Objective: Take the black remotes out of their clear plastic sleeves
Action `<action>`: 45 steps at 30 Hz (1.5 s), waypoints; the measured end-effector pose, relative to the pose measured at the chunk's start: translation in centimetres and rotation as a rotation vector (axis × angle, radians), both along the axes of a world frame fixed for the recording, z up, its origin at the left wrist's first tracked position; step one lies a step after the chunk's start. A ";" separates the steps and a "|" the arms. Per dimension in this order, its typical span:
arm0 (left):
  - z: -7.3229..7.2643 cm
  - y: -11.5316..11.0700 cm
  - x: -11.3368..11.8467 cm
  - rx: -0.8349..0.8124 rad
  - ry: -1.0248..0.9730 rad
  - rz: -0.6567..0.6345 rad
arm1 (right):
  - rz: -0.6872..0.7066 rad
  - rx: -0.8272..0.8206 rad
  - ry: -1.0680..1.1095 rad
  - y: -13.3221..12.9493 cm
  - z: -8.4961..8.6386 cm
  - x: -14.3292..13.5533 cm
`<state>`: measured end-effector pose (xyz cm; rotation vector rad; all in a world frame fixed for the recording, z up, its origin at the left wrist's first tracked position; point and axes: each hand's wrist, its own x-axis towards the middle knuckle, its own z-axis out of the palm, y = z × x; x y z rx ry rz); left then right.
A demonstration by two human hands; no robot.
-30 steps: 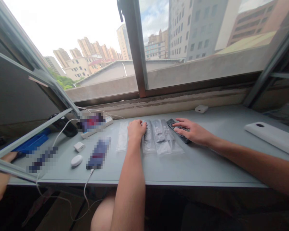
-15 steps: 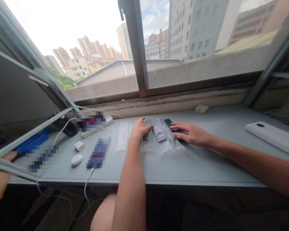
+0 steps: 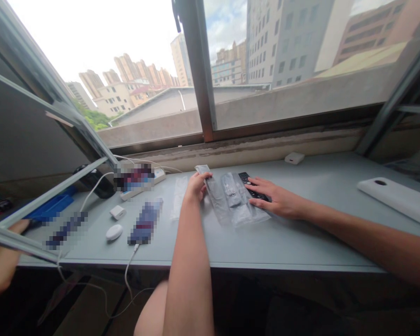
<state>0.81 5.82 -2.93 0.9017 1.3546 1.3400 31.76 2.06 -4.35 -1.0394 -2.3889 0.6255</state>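
My left hand [image 3: 198, 185] grips the upper end of a clear plastic bag [image 3: 217, 200], fingers closed on its edge; the bag slants toward me on the grey table. Right of it lies a second plastic bag [image 3: 240, 205], whose contents I cannot make out well. Under the spread fingers of my right hand [image 3: 275, 196] is a black remote control [image 3: 254, 187], flat on the table and touching the second bag. Another clear bag [image 3: 178, 198] lies just left of my left hand.
On the table [image 3: 238, 247] at left are a blurred phone-like object [image 3: 145, 221], a white oval case [image 3: 114, 232], a white adapter [image 3: 117, 212] and a power strip [image 3: 159, 176]. A long white device [image 3: 395, 198] lies right. Another person's arm [image 3: 3, 261] shows far left.
My left hand has closed on the clear bag's top end and tilted the bag, lifting that end slightly. My right hand has settled further over the remote.
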 end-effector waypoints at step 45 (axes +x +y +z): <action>2.1 -2.2 3.0 0.315 -0.095 -0.383 | 0.152 -0.998 0.572 -3.0 1.5 -1.4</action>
